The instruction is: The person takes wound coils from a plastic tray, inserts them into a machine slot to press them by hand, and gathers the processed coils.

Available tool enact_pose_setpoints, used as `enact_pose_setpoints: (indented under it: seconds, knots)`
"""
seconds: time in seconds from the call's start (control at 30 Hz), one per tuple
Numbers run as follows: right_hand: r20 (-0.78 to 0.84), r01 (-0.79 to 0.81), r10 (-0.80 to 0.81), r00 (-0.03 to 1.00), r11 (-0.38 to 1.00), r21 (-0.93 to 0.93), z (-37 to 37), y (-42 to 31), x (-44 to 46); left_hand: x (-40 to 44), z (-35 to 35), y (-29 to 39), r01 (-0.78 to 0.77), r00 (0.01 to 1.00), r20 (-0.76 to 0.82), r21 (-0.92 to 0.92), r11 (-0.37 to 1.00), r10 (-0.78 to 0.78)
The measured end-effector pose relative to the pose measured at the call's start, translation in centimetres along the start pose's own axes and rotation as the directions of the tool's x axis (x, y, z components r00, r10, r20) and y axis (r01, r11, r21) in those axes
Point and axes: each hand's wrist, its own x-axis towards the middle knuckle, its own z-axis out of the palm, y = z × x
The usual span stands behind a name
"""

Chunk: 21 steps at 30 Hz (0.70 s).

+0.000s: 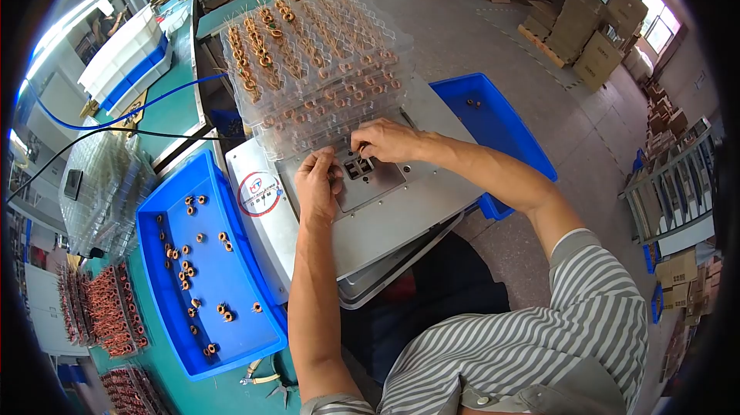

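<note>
Green table [185, 396] bears pliers [264, 379] (blue tray [233, 276] too).

My left forearm [317, 284] reaching straight ahead, left hand [317, 176] curled, right forearm [486, 171] angled inward from my right, right hand [387, 141] back-up, fingers [361, 137] bent downward, both hands close together

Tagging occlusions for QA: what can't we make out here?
All in the head view:
- Right hand: what, if anything, its fingertips hold; hidden by the hand itself.
- Left hand: same, hidden by its own curl.
- Right-side blue bin: part of it, hidden behind the right forearm.
- Clear tray stack: exact contents of lower layers, blurred by layered plastic.
- Round label: fine print, too small.
</note>
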Motion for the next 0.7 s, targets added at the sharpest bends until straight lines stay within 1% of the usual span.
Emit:
enact_pose_setpoints:
  seconds: [0.03, 0.1, 0.13, 0.2, 0.23, 0.27, 0.33, 0.43, 0.57, 0.7]
  knots:
    - [0.0, -0.001, 0.001, 1.0, 1.0, 0.0, 0.3, 0.2, 0.1, 0.0, 0.0, 0.0, 0.001, 1.0, 0.0, 0.0, 1.0, -0.001]
    - [0.016, 0.064, -0.063, 0.998, 0.995, -0.073, 1.2, 0.6, 0.3, -0.1, 0.0, 0.1, 0.011, 1.0, -0.007, 0.006, 1.0, -0.011]
    - [0.017, 0.062, -0.061, 0.998, 0.996, -0.07, 1.7, 0.7, 0.4, -0.1, 0.0, 0.1, 0.015, 1.0, -0.008, 0.007, 1.0, -0.014]
    - [0.042, 0.11, -0.107, 0.993, 0.99, -0.093, 2.9, 0.7, 0.4, -0.1, 0.0, 0.1, -0.004, 1.0, 0.014, 0.007, 1.0, 0.004]
    - [0.048, 0.13, -0.124, 0.991, 0.979, -0.156, 3.3, 0.4, 0.4, -0.1, 0.1, 0.1, 0.0, 1.0, 0.015, 0.008, 1.0, 0.0]
    - [0.049, 0.13, -0.124, 0.991, 0.979, -0.154, 3.4, 0.6, 0.5, -0.2, 0.2, 0.1, 0.005, 1.0, 0.009, 0.008, 1.0, -0.005]
    - [-0.003, 0.163, -0.165, 0.986, 0.974, -0.158, 4.0, 0.9, 0.6, -0.2, 0.1, 0.3, 0.012, 1.0, -0.005, 0.007, 1.0, -0.012]
    - [-0.007, 0.179, -0.183, 0.983, 0.969, -0.17, 4.2, 1.0, 0.3, 0.0, 0.1, 0.2, 0.014, 1.0, 0.002, 0.002, 1.0, -0.014]
    - [-0.013, 0.148, -0.152, 0.988, 0.976, -0.163, 4.2, 0.7, 0.2, -0.2, 0.1, 0.0, 0.003, 1.0, -0.006, 0.015, 1.0, -0.003]
    - [-0.036, 0.193, -0.204, 0.978, 0.959, -0.208, 4.4, 0.8, 0.1, -0.3, 0.1, 0.1, -0.021, 1.0, 0.004, 0.024, 0.999, 0.021]
